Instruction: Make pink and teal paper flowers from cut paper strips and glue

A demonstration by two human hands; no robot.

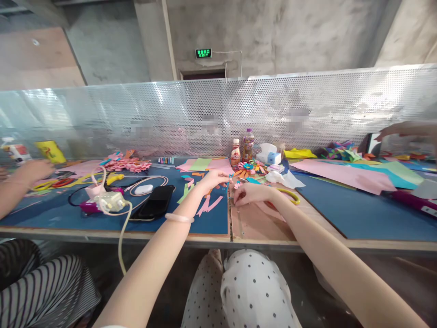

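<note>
left hand (213,179) over paper scraps (205,202), right hand (251,193) on table (259,225)

You have two drink bottles (241,149) standing side by side at the back of the table (358,214). You also have one black phone (155,202), one tissue box (269,154) and one white charger (111,200).

Long counter (358,214) with blue mats. Phone (155,202) and charger (111,201) near left; pink paper strips (208,205) centre; two bottles (241,148) far (beside tissues (269,154)); coloured sheets (348,175) right.
</note>
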